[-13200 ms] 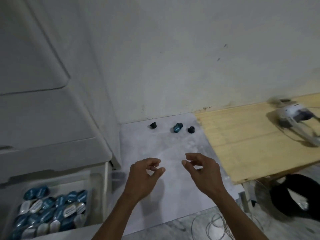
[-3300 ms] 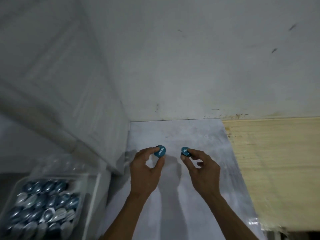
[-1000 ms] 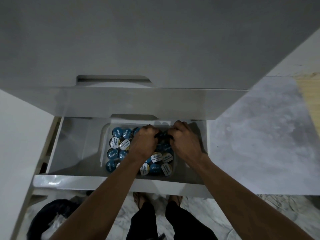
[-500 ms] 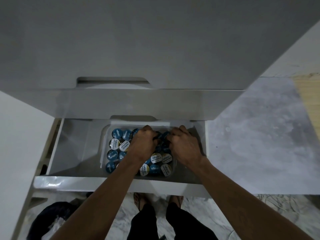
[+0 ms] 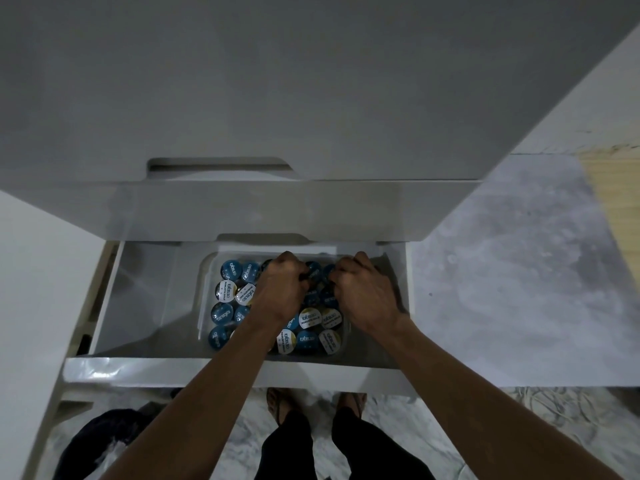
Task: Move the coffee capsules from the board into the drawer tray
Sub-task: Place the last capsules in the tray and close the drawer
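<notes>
setting capsules into a tray this full calls for a low, gentle release, so keep both hands down where they are. your left hand [image 5: 278,292] and right hand [image 5: 363,294] are curled knuckles-up over the back half of the clear tray [image 5: 204,271], which sits inside the open white drawer [image 5: 145,292]. the fingers are folded under and hidden, so you cannot tell from here whether each hand pinches a capsule or has let go.

the coffee capsules [image 5: 308,318] already fill the tray in tight rows, blue and white foil lids facing up, and the ones between your hands look dark and shadowed. judging by that crowding, find a gap before you open your fingers; a capsule dropped on top of others would likely roll or sit tilted. seat each one lid up and nudge it level with its neighbours.

the grey board [image 5: 512,271] to the right of the drawer shows no capsules in the part that is visible, so this may well be the last pair, though the cabinet hides its far left corner. lift your hands straight up afterwards to avoid dragging lids, and mind the drawer front [image 5: 242,370] under your forearms.
</notes>
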A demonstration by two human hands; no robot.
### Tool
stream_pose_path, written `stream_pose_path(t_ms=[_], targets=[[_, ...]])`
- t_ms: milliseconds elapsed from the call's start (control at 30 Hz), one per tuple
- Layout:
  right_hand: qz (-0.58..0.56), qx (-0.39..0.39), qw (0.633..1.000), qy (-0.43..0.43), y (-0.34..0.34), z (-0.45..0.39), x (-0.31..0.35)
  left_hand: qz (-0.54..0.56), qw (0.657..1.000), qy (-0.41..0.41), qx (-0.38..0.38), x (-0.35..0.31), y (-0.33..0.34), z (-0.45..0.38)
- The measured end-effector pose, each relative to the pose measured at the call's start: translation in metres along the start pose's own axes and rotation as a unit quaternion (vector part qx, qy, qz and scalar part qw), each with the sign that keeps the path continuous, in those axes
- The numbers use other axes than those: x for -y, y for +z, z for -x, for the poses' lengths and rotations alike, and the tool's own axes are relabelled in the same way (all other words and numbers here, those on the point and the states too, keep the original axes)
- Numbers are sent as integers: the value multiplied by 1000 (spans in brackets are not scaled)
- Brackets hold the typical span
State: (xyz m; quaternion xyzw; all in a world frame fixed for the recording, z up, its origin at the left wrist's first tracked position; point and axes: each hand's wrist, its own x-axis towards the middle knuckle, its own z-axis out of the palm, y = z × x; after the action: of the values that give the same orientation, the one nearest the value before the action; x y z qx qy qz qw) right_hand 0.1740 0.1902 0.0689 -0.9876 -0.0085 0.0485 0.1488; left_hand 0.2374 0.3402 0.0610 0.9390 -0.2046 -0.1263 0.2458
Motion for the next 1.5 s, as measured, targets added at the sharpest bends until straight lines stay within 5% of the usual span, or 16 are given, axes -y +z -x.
stream_pose_path(t_ms=[300, 600, 1067, 1500], targets=[[-12, 10, 1000, 5, 0, 1, 0, 7, 1000, 7, 0, 0, -3, 1], [-132, -42, 989, 59, -3, 8, 2, 94, 991, -55, -77, 9, -22, 17], [-229, -132, 960, 89, -25, 52, 44, 85, 979, -5, -186, 18, -73, 90], [-132, -271, 947, 111, 3, 156, 145, 19, 976, 40, -213, 69, -96, 204]])
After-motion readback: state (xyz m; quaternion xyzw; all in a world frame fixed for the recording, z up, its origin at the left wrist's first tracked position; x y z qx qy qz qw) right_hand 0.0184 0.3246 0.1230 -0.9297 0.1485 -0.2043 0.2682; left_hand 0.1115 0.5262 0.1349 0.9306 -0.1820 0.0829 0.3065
